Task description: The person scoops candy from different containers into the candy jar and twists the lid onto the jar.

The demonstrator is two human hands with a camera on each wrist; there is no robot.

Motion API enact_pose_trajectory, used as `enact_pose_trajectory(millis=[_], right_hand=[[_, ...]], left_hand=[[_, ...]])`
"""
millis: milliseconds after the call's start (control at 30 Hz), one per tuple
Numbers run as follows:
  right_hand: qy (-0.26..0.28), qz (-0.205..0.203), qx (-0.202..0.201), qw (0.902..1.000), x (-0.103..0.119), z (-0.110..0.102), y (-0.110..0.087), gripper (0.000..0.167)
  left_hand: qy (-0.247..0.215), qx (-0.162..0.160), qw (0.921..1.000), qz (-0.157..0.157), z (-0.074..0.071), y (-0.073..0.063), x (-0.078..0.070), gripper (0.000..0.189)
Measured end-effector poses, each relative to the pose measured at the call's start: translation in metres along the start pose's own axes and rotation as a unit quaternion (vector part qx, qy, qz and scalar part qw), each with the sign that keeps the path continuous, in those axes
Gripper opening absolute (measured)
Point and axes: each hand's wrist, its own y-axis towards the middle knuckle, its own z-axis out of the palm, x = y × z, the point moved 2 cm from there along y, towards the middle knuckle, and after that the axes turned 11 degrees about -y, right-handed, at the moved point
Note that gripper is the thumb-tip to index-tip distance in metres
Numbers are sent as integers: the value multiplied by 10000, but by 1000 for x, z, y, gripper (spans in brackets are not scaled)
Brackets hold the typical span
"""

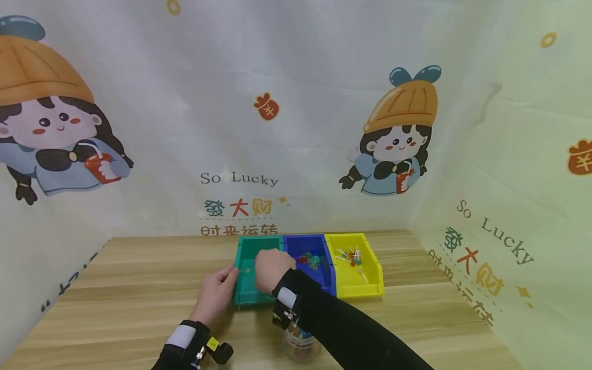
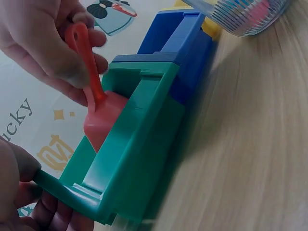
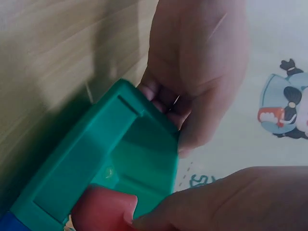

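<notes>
My left hand [image 1: 215,293] grips the left side wall of a green bin [image 1: 244,290], its thumb over the rim and its fingers outside, as the left wrist view shows. In my right hand [image 1: 274,268] is the handle of a small red scoop [image 2: 103,120]. The scoop's head dips into the green bin, next to the wall; the hand hides the scoop in the head view. One small pale, clear piece [image 3: 109,172] lies on the green bin's floor. Whether the scoop carries anything is hidden.
Right of the green bin stand a blue bin [image 1: 329,275] with several red and green translucent pieces and a yellow bin [image 1: 374,277] with several white-stemmed pieces. A clear jar [image 1: 300,349] of mixed small pieces stands in front, under the right forearm. Printed cloth walls surround the wooden table [image 1: 139,288].
</notes>
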Motion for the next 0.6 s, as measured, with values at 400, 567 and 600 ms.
enact_pose_trajectory(millis=[400,567,600], right_hand=[[-310,292,-78,9991,-1,3,31,26],[-149,154,75,9997,-2,-6,22,24],[-75,113,124,9998,-3,-6,21,23]], left_hand=[[-254,208,9994,-124,0,2,-2,50],[-299,231,9992,-153,-1,3,-1,50],[-276,232,9992,-145,-1,2,-1,50]])
